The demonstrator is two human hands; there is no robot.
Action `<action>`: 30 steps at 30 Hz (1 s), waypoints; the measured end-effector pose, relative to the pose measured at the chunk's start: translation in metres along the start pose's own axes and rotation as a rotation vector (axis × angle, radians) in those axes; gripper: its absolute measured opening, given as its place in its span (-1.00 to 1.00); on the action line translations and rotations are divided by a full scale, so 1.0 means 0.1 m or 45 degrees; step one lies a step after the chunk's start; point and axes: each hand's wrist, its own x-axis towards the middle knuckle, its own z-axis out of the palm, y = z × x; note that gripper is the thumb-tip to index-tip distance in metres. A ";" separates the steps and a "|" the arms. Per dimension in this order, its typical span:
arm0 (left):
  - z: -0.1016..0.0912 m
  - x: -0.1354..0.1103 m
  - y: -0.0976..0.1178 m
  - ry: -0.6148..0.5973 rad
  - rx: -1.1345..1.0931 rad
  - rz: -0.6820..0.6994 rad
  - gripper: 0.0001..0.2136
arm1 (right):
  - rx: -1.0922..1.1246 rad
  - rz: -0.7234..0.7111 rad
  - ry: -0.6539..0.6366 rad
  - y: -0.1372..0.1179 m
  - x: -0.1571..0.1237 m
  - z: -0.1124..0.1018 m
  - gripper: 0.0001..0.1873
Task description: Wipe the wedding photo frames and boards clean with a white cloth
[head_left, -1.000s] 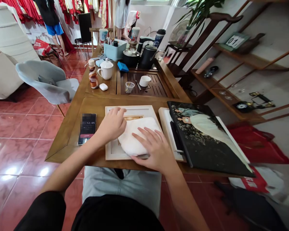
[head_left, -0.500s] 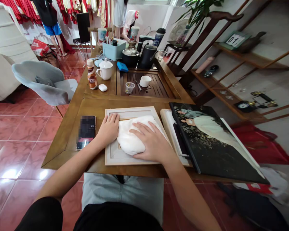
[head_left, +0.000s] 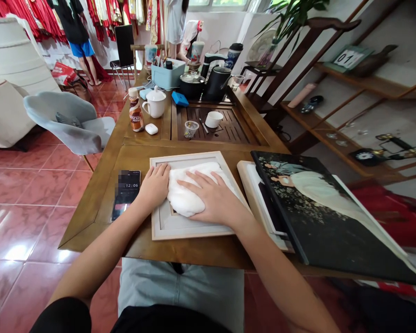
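A white, bunched, fluffy cloth (head_left: 183, 201) lies over the middle of a pale wooden picture frame (head_left: 158, 233), which rests flat on the table. My right hand (head_left: 213, 196) grips the cloth from above, fingers spread across its top and thumb at its near side. On the frame's left side rests my left hand (head_left: 155, 185), fingers stretched out and lying beside the cloth's left edge. The cloth and my right hand hide much of the frame's centre. A phone (head_left: 126, 196) lies left of the frame.
To the right, a large photo print (head_left: 319, 203) leans over another pale frame (head_left: 247, 185). Farther back stand a bottle (head_left: 136, 113), a lidded white mug (head_left: 156, 102), a small white cup (head_left: 214, 119) and a black kettle (head_left: 217, 83). A grey chair (head_left: 65, 120) is at left.
The cloth and my right hand have shifted slightly away from me over the frame. My left hand stays on the frame's left side. The whole view has tilted a little.
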 end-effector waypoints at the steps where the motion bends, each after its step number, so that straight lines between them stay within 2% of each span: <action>1: 0.00 0.00 0.00 0.002 0.007 0.003 -0.51 | 0.000 0.006 -0.016 0.00 0.01 -0.01 -0.02; 4: 0.01 -0.01 0.00 0.024 0.026 0.016 -0.51 | 0.007 0.005 -0.026 0.00 0.03 -0.02 -0.02; 7: 0.02 -0.01 -0.01 0.035 0.037 0.019 -0.52 | 0.017 0.008 0.029 0.03 0.00 0.01 -0.12; 10: 0.04 -0.01 0.00 0.043 0.046 0.021 -0.52 | -0.001 0.099 0.106 0.04 -0.05 0.07 -0.25; 13: 0.06 -0.02 0.01 0.039 0.045 0.013 -0.51 | -0.042 0.169 0.164 0.04 -0.09 0.11 -0.27; 15: 0.06 -0.02 0.01 0.039 0.041 -0.002 -0.50 | -0.048 0.132 0.171 0.03 -0.11 0.10 -0.32; 20: 0.07 -0.01 0.01 0.039 0.056 -0.022 -0.49 | 0.075 -0.133 0.140 0.08 -0.15 0.04 -0.39; 26: 0.06 0.00 0.00 0.055 0.080 -0.010 -0.49 | -0.079 0.102 0.258 0.14 -0.17 0.03 -0.48; 28: 0.05 0.00 0.01 0.046 0.088 -0.015 -0.49 | -0.036 0.054 0.235 0.13 -0.17 0.03 -0.47; 30: 0.04 -0.01 0.01 0.032 0.095 -0.005 -0.49 | 0.057 -0.070 0.186 0.11 -0.18 0.02 -0.45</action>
